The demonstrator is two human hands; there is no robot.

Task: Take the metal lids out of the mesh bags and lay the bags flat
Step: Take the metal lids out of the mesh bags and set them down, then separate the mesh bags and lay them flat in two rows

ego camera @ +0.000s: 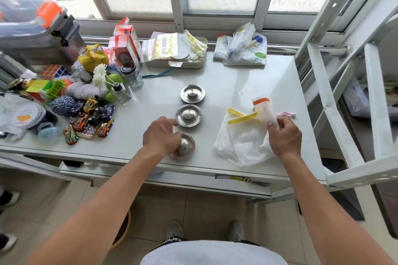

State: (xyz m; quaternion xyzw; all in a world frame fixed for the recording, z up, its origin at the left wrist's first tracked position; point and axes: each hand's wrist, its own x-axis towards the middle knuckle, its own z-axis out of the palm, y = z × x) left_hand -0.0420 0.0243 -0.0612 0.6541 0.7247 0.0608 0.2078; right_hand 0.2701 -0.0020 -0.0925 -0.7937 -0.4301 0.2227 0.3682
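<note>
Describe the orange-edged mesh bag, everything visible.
The orange-edged bag is small, of thin white see-through mesh, with an orange band along its open top. It looks empty and slack, lifted and tilted rather than flat. The right hand pinches its lower end. It is over the right side of the white table, overlapping the yellow-edged bags.

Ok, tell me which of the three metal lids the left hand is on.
The nearest lid, at the table's front edge. The left hand covers its left side, fingers at its knob. The middle lid and far lid sit untouched beyond it.
</note>
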